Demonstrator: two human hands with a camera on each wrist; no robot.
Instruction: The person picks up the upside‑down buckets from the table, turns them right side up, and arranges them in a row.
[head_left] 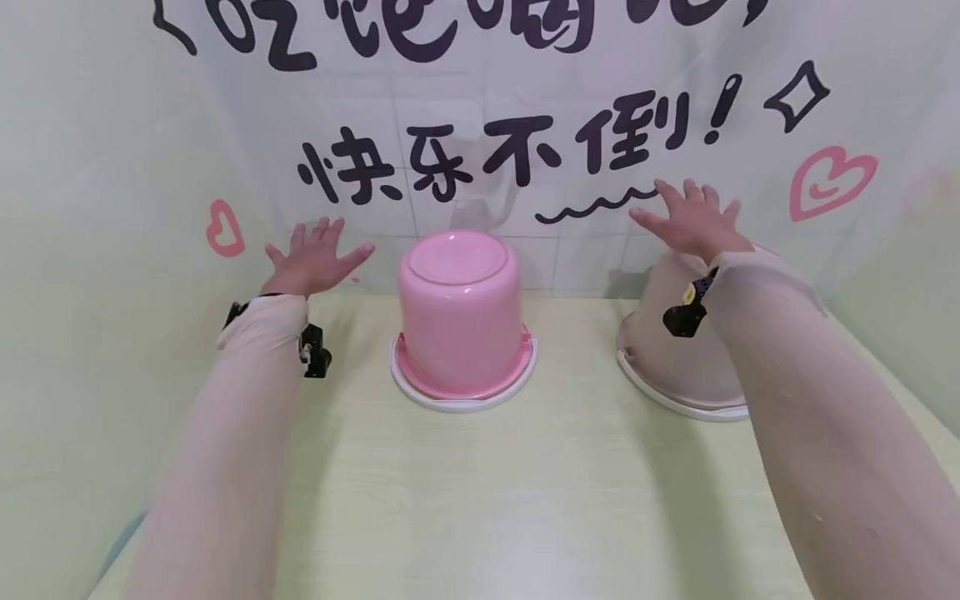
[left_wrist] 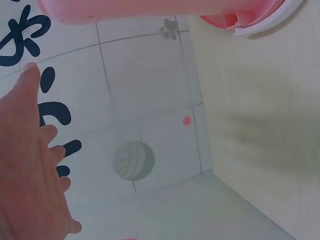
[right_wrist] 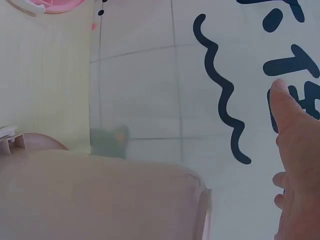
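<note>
A pink bucket (head_left: 459, 317) stands upside down on the table, its white handle (head_left: 463, 406) lying round the rim. To its right a beige bucket (head_left: 678, 342) is upside down too, partly hidden behind the right forearm. My left hand (head_left: 311, 258), fingers spread, is held in the air left of the pink bucket and touches nothing. Above the beige bucket my right hand (head_left: 693, 218) is raised with its fingers spread, holding nothing. Both hands also show at the edges of their wrist views.
A pale wooden table (head_left: 495, 492) carries both buckets. Behind it hangs a white sheet (head_left: 517, 83) with black lettering and pink hearts. Pale walls flank the table on both sides. Small black cameras (head_left: 315, 352) are strapped to the wrists.
</note>
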